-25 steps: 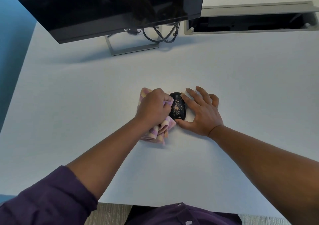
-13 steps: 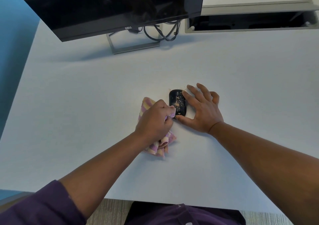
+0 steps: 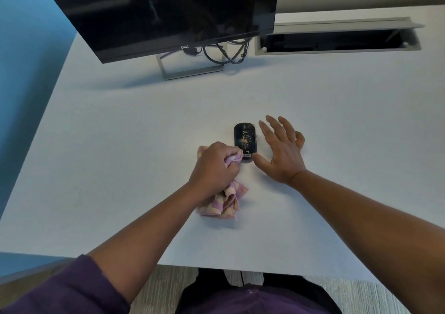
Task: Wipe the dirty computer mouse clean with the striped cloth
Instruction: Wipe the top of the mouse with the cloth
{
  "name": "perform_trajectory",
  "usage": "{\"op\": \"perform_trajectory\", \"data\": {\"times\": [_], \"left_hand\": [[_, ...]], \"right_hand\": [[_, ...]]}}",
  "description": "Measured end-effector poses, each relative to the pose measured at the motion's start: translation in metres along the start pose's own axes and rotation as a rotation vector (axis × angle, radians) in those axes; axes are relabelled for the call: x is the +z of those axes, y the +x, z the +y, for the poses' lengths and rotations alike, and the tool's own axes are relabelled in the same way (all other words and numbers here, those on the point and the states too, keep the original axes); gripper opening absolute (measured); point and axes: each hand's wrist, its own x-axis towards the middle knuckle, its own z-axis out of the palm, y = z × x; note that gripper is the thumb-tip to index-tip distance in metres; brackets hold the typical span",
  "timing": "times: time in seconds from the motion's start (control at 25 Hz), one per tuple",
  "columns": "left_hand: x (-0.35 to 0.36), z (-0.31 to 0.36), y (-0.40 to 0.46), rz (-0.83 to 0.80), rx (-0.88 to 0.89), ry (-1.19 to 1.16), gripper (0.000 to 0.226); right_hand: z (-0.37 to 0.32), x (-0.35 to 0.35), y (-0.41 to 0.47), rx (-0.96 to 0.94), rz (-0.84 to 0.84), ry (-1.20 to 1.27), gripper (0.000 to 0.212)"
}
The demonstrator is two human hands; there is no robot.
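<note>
Head view: the left hand, fist closed round the bunched striped cloth, has slid back toward the person since a second ago. Then it lay against the left flank of the computer mouse; now only a fold of cloth at the knuckles touches the mouse's near left corner. The pale crumbs are much as they were across the mouse's top, so this looks like the return of one stroke, with most of the cleaning left to do.

The right hand has eased off too: its fingers are spread and straight just beside the mouse's right edge, holding nothing, with the thumb tip at the near right corner. The mouse is therefore only lightly steadied and could skid under a firm wipe.

The mouse sits mid-counter, well apart from every edge. The monitor stand, the cables and the open cable tray lie far behind, leaving wide room for strokes.
</note>
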Motion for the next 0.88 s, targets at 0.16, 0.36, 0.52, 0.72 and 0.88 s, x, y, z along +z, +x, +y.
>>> {"op": "perform_trajectory", "data": {"times": [0.16,0.36,0.52,0.72,0.88], "left_hand": [[0.001,0.007,-0.014,0.056,-0.174,-0.225,0.037],[0.002,0.015,-0.016,0.164,-0.477,-0.536,0.026],[0.002,0.020,-0.015,0.140,-0.668,-0.683,0.016],[-0.003,0.023,-0.020,-0.141,-0.704,-0.874,0.015],[-0.001,0.017,-0.029,-0.182,-0.560,-0.583,0.028]], "right_hand": [[-0.027,0.001,-0.038,0.048,0.089,0.380,0.051],[-0.051,-0.009,-0.068,0.087,-0.208,0.933,0.051],[-0.059,-0.011,-0.075,0.063,-0.270,0.808,0.055],[-0.040,-0.028,-0.062,0.217,-0.190,0.767,0.034],[-0.020,-0.047,-0.044,0.251,-0.249,0.780,0.034]]}}
